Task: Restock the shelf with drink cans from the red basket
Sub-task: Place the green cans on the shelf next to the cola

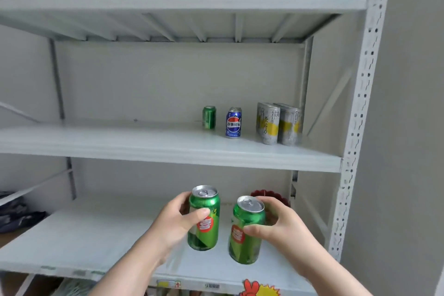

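Left hand (173, 221) and right hand (286, 226), fingers each wrapped around an upright green can (left can (204, 218), right can (246, 230)), held above the lower shelf (84, 235). Middle shelf (144, 144): small green can (209, 117), blue cola can (233, 122), two grey-yellow cans (278, 124).

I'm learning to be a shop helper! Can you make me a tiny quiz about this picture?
1. True or false: each hand holds a green can.
2. How many cans stand on the middle shelf?
3. Which can there is blue? A: leftmost B: second from left C: rightmost

Key:
1. True: left hand holds one green can, right hand the other.
2. Four: small green can, blue can, two silver cans.
3. B
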